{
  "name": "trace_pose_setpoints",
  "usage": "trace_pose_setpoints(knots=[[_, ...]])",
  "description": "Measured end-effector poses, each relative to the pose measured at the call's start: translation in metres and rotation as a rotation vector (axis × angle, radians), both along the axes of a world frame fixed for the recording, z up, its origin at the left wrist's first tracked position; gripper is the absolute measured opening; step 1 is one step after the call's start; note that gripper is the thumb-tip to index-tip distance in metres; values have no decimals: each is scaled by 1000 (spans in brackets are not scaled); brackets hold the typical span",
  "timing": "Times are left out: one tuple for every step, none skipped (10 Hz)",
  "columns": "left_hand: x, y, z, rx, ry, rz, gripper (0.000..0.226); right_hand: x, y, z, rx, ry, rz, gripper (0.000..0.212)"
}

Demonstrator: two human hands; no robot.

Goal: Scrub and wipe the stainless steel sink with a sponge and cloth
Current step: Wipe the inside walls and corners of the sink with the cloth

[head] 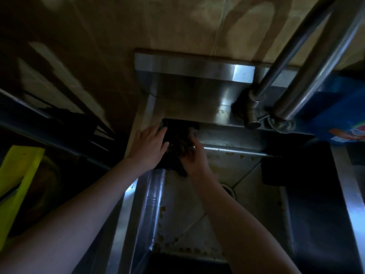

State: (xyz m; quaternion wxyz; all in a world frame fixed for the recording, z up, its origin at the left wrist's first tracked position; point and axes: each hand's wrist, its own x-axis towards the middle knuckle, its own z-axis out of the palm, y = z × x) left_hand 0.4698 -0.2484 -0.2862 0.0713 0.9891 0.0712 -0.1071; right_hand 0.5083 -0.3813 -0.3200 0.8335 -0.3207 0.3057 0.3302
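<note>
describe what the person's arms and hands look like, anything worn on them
Both forearms are bare, with no sleeves in view and no gloves on either hand. The right hand wears a ring on one finger; the left hand shows no jewellery. No watch or wristband is visible.

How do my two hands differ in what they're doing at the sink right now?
The left hand lies open and flat on the sink's far left corner; the right hand is curled around a dark cloth inside the basin. The right wears a ring; the left shows none. Both are bare.

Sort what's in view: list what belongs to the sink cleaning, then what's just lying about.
In the job: sink, dark cloth, left hand, right hand, faucet.
Lying about: blue packet, yellow item.
</note>
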Motion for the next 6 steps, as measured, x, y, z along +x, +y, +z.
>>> trace_pose_setpoints(knots=[[0, 5, -1, -9, -9, -8, 52, 6, 21, 7, -103, 36, -19, 25], [3, 7, 0, -22, -7, 1, 52, 12, 23, 6, -12, 59, -168, 31], [4, 7, 0, -24, 3, 4, 51, 17, 11, 0, -142, 0, -172, 39], [2, 8, 0, -11, -14, 3, 50, 21, -21, -9, -409, -191, -79, 39], [-1, 4, -1, -36, -17, 19, 49, 33, -73, -25, -540, -169, -139, 39], [-4, -3, -3, -50, -10, 26, 48, 50, -125, -34, -649, -259, -102, 23]])
